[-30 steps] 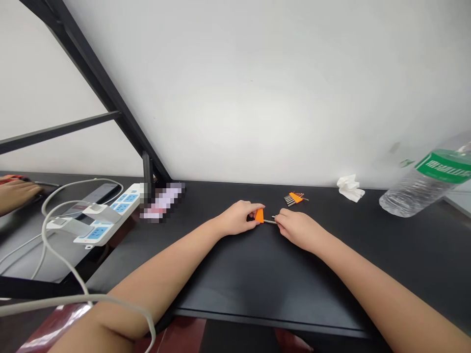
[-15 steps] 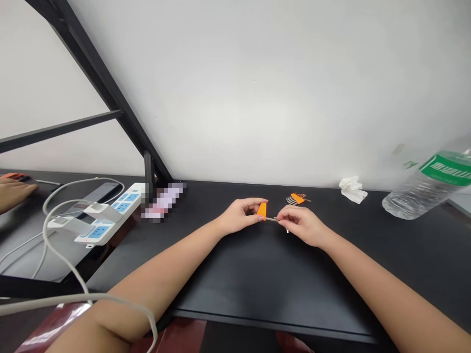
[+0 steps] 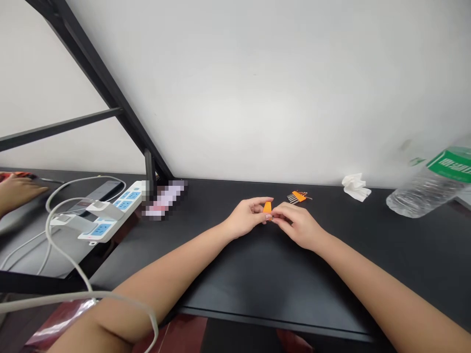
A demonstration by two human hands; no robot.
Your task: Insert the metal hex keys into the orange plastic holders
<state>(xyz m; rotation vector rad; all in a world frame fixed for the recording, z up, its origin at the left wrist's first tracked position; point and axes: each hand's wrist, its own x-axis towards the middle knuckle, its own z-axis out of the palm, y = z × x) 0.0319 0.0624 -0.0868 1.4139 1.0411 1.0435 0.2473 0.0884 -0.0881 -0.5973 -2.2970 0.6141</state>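
Note:
Near the middle of the desk, my left hand (image 3: pixel 247 218) is closed with its fingertips around a small orange plastic holder (image 3: pixel 268 207). Right up against it, my right hand (image 3: pixel 297 223) pinches a thin metal rod that looks like a hex key; the fingers cover most of it. Its end meets the lower part of the holder, and I cannot tell whether it is inside. Behind my right hand lies a second orange holder (image 3: pixel 300 196) with several thin metal rods fanned out of it.
A crumpled tissue (image 3: pixel 356 187) and a tilted plastic bottle (image 3: pixel 423 193) are on the right. To the left are a power strip (image 3: pixel 123 208) with chargers, white cables, a phone (image 3: pixel 105 191) and a black frame (image 3: pixel 110 93). Another person's hand (image 3: pixel 20 192) rests at far left.
My right hand has moved left, up to the holder, and the bare stretch of rod between the hands is now mostly covered. The held holder has shifted slightly right.

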